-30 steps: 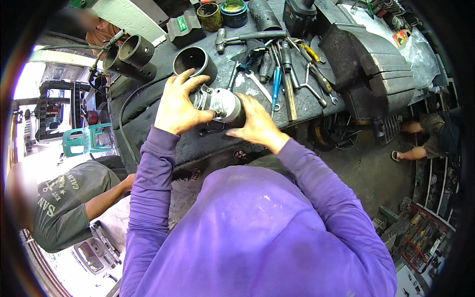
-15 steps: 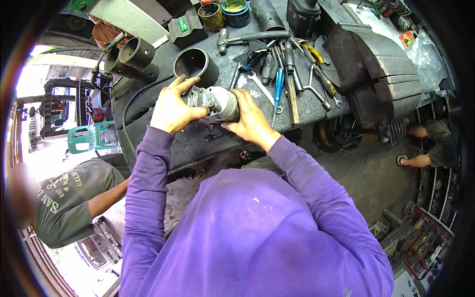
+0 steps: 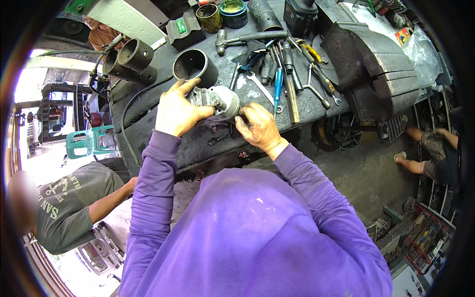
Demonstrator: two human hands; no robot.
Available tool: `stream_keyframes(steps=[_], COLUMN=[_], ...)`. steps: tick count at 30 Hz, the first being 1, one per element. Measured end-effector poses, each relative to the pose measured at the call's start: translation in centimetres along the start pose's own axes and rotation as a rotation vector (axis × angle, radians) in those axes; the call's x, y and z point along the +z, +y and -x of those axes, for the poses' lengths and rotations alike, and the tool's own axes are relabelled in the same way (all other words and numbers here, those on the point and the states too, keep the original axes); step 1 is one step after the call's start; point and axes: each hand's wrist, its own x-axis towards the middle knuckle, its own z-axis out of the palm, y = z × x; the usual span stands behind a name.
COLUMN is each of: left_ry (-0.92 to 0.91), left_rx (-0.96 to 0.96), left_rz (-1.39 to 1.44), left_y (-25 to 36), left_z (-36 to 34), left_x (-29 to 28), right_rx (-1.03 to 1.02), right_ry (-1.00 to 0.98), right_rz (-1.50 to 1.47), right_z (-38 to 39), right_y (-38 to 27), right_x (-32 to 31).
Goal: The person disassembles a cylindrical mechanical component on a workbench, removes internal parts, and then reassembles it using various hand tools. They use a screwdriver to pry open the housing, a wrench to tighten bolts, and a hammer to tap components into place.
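A grey cast-metal part [image 3: 225, 100], round at one end and shaped like a starter motor housing, is held just above the front of the workbench. My left hand [image 3: 174, 113] grips its left side, thumb along the near side and fingers over the far side. At the right edge of the part, my right hand [image 3: 261, 127] has its fingers curled and pinched together. Anything small between those fingertips is hidden. Behind my left fingers stands an open dark metal cylinder [image 3: 210, 72].
Right of the part lie a blue screwdriver [image 3: 278, 89], a combination wrench [image 3: 260, 85] and other tools. A hammer [image 3: 257, 36] lies behind them. A large vise [image 3: 381, 74] is at the right. Another person [image 3: 79, 203] is close by on the left.
My right hand has shifted from wrapping the part's right side to a curled pinch at its edge. My left hand keeps its grip.
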Motion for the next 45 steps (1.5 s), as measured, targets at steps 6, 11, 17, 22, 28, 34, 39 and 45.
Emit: stream_keyframes(steps=[6,11,17,22,28,34,39,45], left_ry=[-0.027,-0.001,0.043,0.135,0.169,0.261,0.29,0.307], left_rx=[-0.104,-0.08,0.012,0.025,0.046,0.287,0.414,0.477], left_rz=[0.03,0.002,-0.205,-0.307,-0.198,-0.088,-0.229,-0.149], left_y=[0.9,0.9,2.6,6.5,6.7,5.6,6.0,6.0], left_z=[-0.2,-0.2,1.0,3.9,4.5,5.0,5.4,5.6], left_x=[-0.5,-0.1,0.0,1.8,2.4,2.4,3.2,3.8], right_rx=[0.002,0.05,0.12,0.452,0.544,0.696,0.605,0.564], right_ry=[0.007,-0.023,-0.122,-0.22,-0.519,-0.109,-0.642,-0.337], right_rz=[0.01,0.003,0.026,0.576,0.839,0.433,0.765,0.778], right_z=[-0.4,-0.5,-1.4,-5.0,-8.7,-10.2,-8.3,-4.5], right_y=[0.1,-0.3,0.3,5.8,7.7,5.8,6.8,8.9], right_x=[-0.4,-0.2,-4.3,-5.7,-2.7,-8.2,-4.4,-1.2])
